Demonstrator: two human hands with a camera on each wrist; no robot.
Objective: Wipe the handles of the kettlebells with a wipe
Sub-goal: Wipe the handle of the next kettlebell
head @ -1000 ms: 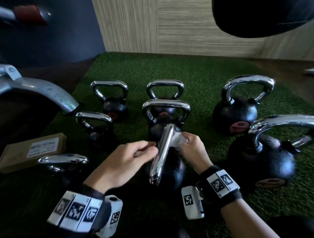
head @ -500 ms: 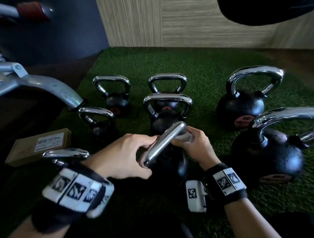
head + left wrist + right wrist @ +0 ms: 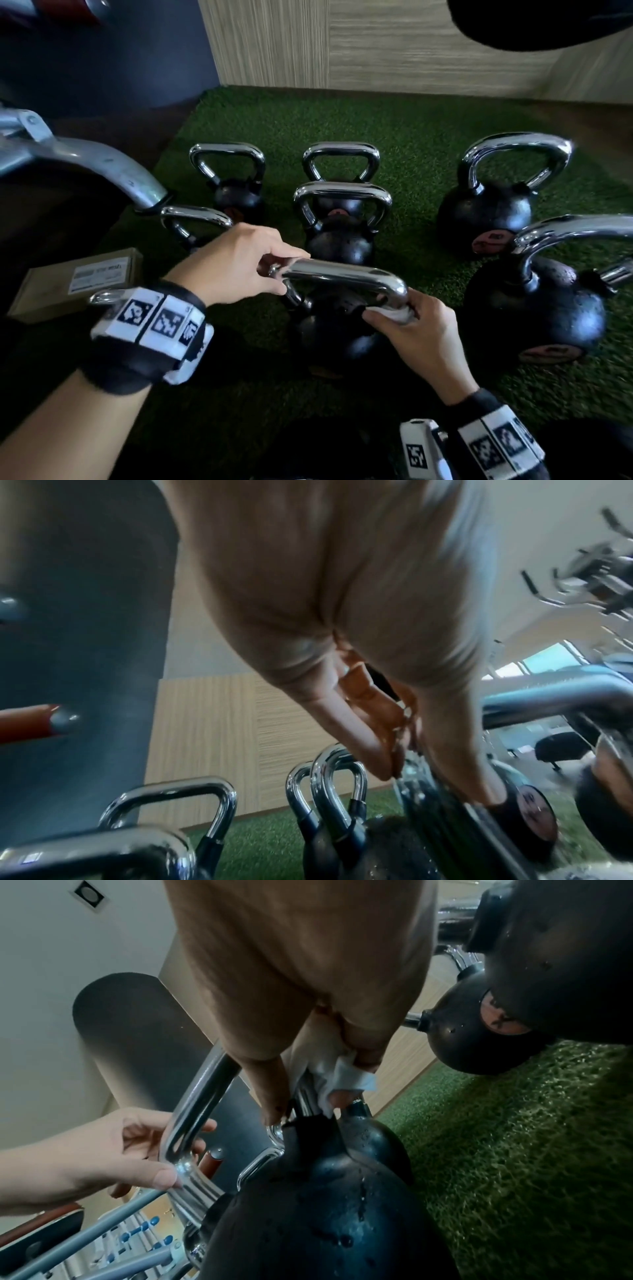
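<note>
A black kettlebell [image 3: 335, 335] with a chrome handle [image 3: 346, 277] stands on the turf right in front of me. My left hand [image 3: 239, 263] pinches the handle's left corner between thumb and fingers, seen too as the left hand [image 3: 113, 1150] in the right wrist view. My right hand [image 3: 411, 329] grips a white wipe [image 3: 394, 313] around the handle's right leg, just above the ball. In the right wrist view the wipe [image 3: 339, 1072] is bunched against the chrome [image 3: 198, 1096]. Water drops sit on the ball [image 3: 325, 1204].
Several more black kettlebells with chrome handles stand on the green turf [image 3: 394, 137]: two at the back [image 3: 236, 198], one in the middle [image 3: 339, 233], two large ones at right [image 3: 534, 308]. A cardboard box [image 3: 75, 281] lies left. A grey machine arm [image 3: 85, 161] curves in from the left.
The kettlebell's handle has turned from pointing away from me to lying crosswise. My left hand shifted to its left corner and my right hand slid the wipe down the right leg.
</note>
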